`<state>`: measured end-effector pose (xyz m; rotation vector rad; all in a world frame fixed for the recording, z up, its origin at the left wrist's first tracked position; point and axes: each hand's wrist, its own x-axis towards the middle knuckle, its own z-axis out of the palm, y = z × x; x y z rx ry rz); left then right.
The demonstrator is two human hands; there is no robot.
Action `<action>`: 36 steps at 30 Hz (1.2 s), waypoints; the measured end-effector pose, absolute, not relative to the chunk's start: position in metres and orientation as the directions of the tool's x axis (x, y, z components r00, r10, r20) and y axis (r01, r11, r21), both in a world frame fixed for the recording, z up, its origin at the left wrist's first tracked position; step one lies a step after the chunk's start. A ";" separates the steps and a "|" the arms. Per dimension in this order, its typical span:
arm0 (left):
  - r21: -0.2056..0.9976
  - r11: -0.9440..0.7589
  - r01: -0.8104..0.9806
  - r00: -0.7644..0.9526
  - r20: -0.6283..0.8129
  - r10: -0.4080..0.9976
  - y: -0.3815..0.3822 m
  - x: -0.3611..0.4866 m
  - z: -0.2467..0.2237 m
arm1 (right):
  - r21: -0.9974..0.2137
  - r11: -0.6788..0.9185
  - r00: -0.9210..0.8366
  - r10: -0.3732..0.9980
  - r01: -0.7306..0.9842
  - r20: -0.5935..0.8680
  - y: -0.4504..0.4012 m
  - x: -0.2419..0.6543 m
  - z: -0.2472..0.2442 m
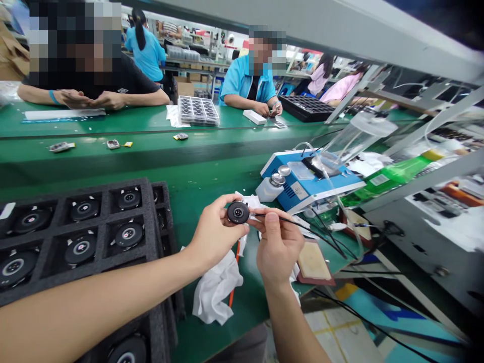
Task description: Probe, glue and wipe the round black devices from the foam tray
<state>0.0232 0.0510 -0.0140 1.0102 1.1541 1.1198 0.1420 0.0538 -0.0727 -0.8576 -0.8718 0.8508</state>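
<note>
Between the thumb and fingers of my left hand [215, 229] is a round black watch-like module [238, 213], with a ring of small contacts or sensors at its centre facing me. My right hand [279, 242] is closed in a pinch around a thin black tool or cable [291, 220]. Its slim tip meets the module's right edge; whether it is a tool or a wire I cannot tell. A crumpled white cloth [215, 288] lies on the green bench below my hands, beside a thin orange stick [231, 296].
To the left, a dark foam tray [102, 217] holds several similar round modules. Behind my right hand stand a white pump bottle [269, 189] and a blue machine [313, 176]. A sponge pad [314, 259] and a green bottle [397, 174] are at right. Co-workers sit across the conveyor [151, 146].
</note>
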 end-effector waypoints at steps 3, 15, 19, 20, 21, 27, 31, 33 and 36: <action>0.977 0.166 -0.136 0.054 -0.160 0.986 0.051 0.023 -0.014 | -0.882 0.394 0.383 0.880 -0.260 0.281 0.053 0.142 -0.072; 0.979 0.142 -0.148 0.054 -0.136 0.989 0.051 0.024 -0.015 | -0.867 0.411 0.384 0.876 -0.281 0.291 0.054 0.143 -0.072; 0.980 0.131 -0.150 0.058 -0.124 0.991 0.051 0.024 -0.014 | -0.871 0.411 0.382 0.876 -0.268 0.296 0.053 0.143 -0.072; 0.980 0.132 -0.152 0.060 -0.124 0.990 0.052 0.024 -0.014 | -0.871 0.411 0.381 0.876 -0.268 0.296 0.053 0.143 -0.072; 0.979 0.134 -0.154 0.062 -0.126 0.990 0.052 0.024 -0.013 | -0.870 0.412 0.380 0.876 -0.270 0.297 0.053 0.143 -0.072; 0.982 0.122 -0.147 0.054 -0.115 0.992 0.051 0.023 -0.013 | -0.884 0.391 0.379 0.882 -0.257 0.280 0.053 0.143 -0.072; 0.983 0.125 -0.131 0.045 -0.120 0.992 0.050 0.023 -0.012 | -0.883 0.387 0.382 0.883 -0.265 0.272 0.053 0.143 -0.072; 0.983 0.130 -0.130 0.043 -0.125 0.991 0.051 0.023 -0.012 | -0.884 0.385 0.384 0.883 -0.264 0.270 0.054 0.143 -0.073; 0.982 0.126 -0.137 0.038 -0.122 0.992 0.051 0.023 -0.011 | -0.881 0.388 0.380 0.884 -0.270 0.272 0.054 0.143 -0.073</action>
